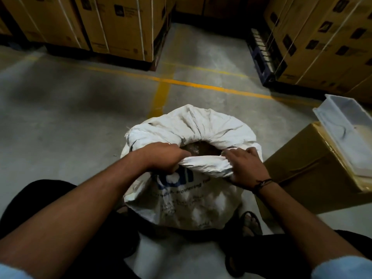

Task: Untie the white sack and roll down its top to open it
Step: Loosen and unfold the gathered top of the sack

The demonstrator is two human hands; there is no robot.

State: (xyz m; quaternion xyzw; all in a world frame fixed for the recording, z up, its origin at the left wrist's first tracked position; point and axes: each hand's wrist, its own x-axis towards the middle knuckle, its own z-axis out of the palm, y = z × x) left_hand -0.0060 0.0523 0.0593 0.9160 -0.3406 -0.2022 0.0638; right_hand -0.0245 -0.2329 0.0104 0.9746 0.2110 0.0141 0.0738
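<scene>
Light-blue sleeves (342, 268) at both upper arms, forearms bare. Thin dark cord bracelet (263, 183) on wrist of right hand (246, 166) (knotted, w/ loose end). Black trousers (36, 198). Dark strap sandal (248, 214), toes showing.

Hands (161, 158) (247, 166) on white sack (193, 210) rim

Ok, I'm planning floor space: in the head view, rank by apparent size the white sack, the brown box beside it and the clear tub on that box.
1. White sack.
2. Brown box; the frame edge crops it, so this is unsure.
3. Clear tub, also cropped.
</scene>
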